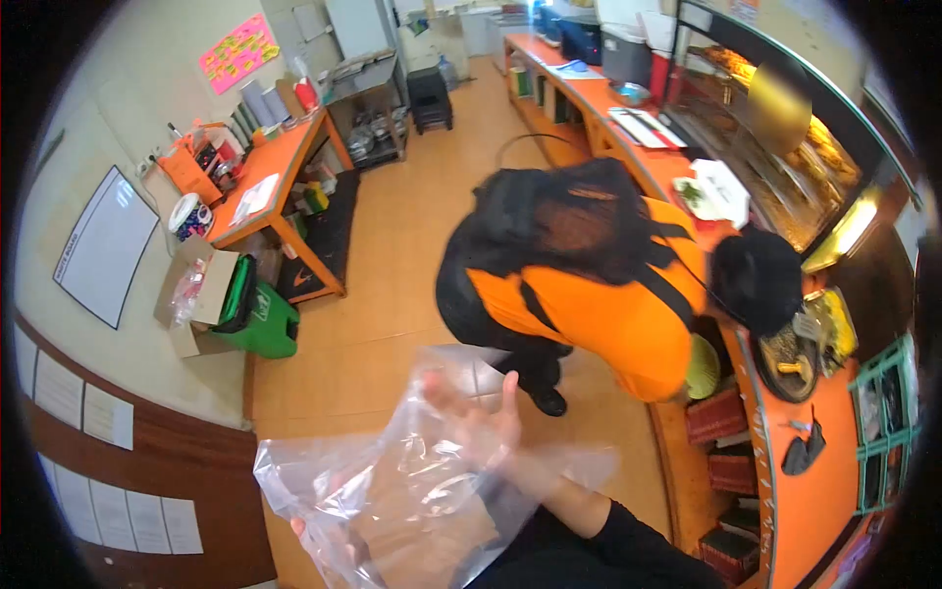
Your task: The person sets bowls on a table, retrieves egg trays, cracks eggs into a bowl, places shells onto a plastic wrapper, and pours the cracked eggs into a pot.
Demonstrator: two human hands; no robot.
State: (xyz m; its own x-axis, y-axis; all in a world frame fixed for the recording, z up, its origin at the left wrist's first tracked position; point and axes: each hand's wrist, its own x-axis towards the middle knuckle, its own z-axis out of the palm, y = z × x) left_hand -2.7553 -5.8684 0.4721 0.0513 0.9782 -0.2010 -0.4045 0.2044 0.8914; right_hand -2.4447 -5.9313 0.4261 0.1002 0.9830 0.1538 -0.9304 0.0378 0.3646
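A large clear plastic bag (412, 491) is spread out low in front of me. My left hand (339, 535) grips its lower left side, mostly seen through the film. My right hand (481, 427) is against the upper part of the bag, fingers stretched apart and partly blurred. Some film overlaps that hand; whether it is inside the bag or behind it I cannot tell. Through the plastic shows a flat brown surface (432, 535), like paper or cardboard, its kind unclear.
A person in an orange shirt (608, 314) with a black backpack (579, 211) bends over the orange counter (824, 501) at right. On it sits a tray (785, 368); a lit food display case (785, 128) stands beyond. At left are a green bin (270, 319) and a cardboard box (201, 294).
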